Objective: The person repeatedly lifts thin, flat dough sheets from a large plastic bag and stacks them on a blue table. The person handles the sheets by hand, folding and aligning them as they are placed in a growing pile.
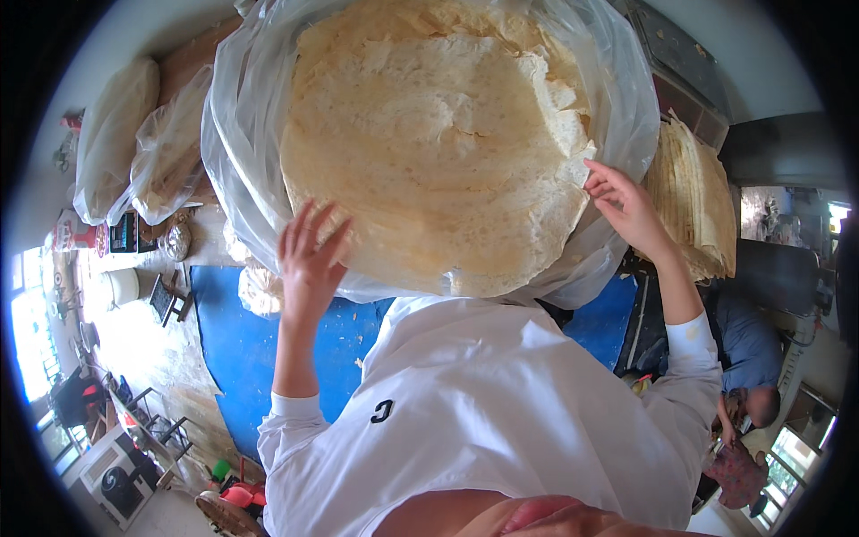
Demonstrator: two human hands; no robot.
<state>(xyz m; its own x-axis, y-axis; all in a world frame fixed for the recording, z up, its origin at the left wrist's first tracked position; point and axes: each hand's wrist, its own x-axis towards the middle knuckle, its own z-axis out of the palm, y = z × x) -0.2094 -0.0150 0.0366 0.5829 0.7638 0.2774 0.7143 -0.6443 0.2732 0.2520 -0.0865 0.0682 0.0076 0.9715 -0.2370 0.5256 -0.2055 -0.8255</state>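
Observation:
A large, thin round flatbread sheet (429,154) lies before me on top of similar sheets, its right edge creased and torn. Clear plastic sheeting (235,121) surrounds the stack. My left hand (312,241) is spread over the lower left edge of the top sheet, fingers apart; whether it touches the sheet I cannot tell. At the right edge, my right hand (617,201) has its thumb and forefinger at a raised flap of the bread, seemingly pinching it, though the fingertips are partly hidden. The other fingers are loosely bent.
Folded flatbread sheets (694,201) are stacked at the right. Filled plastic bags (121,134) stand at the upper left. A blue mat (235,349) covers the floor below. Two people (751,356) are at the lower right. A small stool (171,299) stands on the left.

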